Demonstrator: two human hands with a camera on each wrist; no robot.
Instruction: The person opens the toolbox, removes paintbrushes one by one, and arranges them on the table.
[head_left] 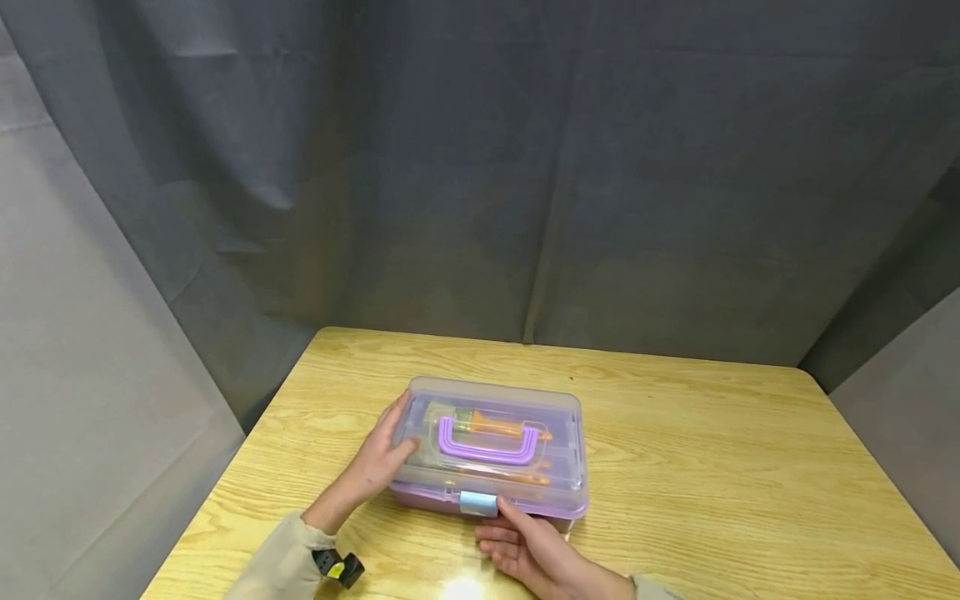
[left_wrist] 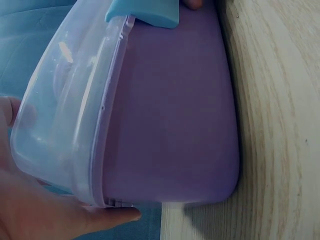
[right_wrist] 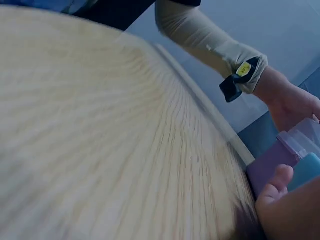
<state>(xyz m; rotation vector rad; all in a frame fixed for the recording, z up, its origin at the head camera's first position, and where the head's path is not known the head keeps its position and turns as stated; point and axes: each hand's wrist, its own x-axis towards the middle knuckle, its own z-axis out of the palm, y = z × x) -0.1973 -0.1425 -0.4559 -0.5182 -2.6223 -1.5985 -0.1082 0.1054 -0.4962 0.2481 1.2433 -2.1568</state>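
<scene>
A purple plastic storage box [head_left: 487, 392] with a clear lid and a purple handle [head_left: 491, 454] sits on the table, its lid down. A light blue latch [head_left: 478, 503] is at its front. My left hand [head_left: 382, 454] holds the box's left end, thumb over the lid and fingers along the side, as the left wrist view also shows. My right hand [head_left: 536, 554] is at the front, its thumb touching the latch's right end and its other fingers loosely bent below. Through the lid show orange-handled brushes [head_left: 495, 425], partly blurred by the plastic.
The box stands on a wood-grain table [head_left: 712, 467]. A dark grey curtain [head_left: 637, 183] hangs behind the table's far edge, with paler grey panels [head_left: 90, 333] at the sides. A black strap with a small device [head_left: 337, 568] is on my left wrist.
</scene>
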